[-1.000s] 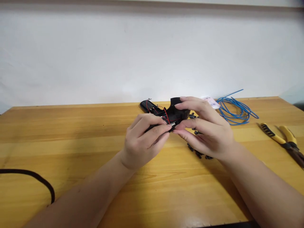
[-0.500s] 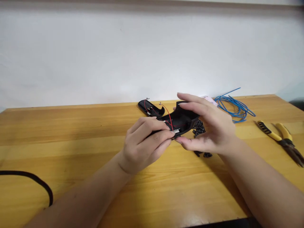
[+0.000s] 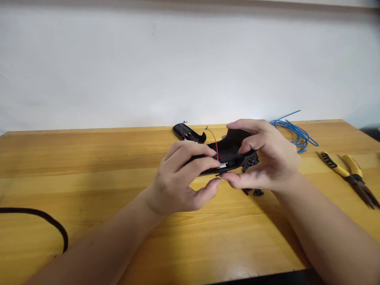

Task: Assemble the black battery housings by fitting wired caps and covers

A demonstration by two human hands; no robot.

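A hollow black plastic shell (image 3: 230, 146) is held up above the table between both hands. My right hand (image 3: 273, 158) grips its right end, thumb at the lower edge and fingers round the upper wall. From the left, my left hand (image 3: 181, 178) has its fingers curled over the shell, fingertips beside a small whitish part (image 3: 222, 166) at the near edge; its thumb is below the rim. A red wire (image 3: 216, 144) rises from that part to a small metal tip. Behind the hands lies a second black shell (image 3: 190, 133) with red wires and small parts in it.
Blue wire (image 3: 299, 136) lies coiled at the back right. Pliers with yellow and black handles (image 3: 353, 178) rest at the right. Small black pieces (image 3: 251, 163) lie partly hidden beneath my right hand. A black cable (image 3: 44, 215) curves in from the left.
My left thumb has come down away from its fingers. The shell has shifted slightly right, and my right index finger has bent in over its inside.
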